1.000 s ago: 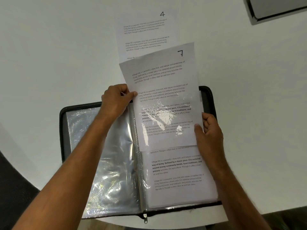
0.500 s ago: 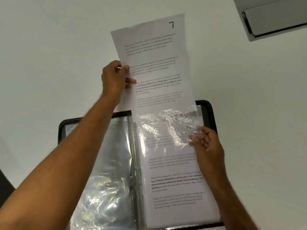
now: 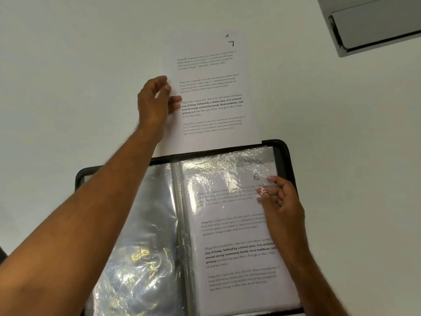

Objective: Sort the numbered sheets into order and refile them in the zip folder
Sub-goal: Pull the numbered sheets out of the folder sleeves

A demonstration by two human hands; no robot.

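The zip folder [image 3: 287,156] lies open on the white tabletop [image 3: 68,65], clear sleeves spread across both halves. Just past the folder's far edge, the sheet marked 7 [image 3: 211,87] lies flat, its near end tucked behind the folder's rim. The left hand [image 3: 155,103] is at that sheet's left edge, fingers loosely spread and touching the paper, gripping nothing that shows. Over the folder's right half, the sheet marked 6 [image 3: 237,226] sits inside a shiny sleeve. The right hand [image 3: 282,201] rests near that sleeve's top right corner, fingers curled onto the plastic; whether they pinch it, cannot tell. A grey device [image 3: 373,26] sits far right of the folder.
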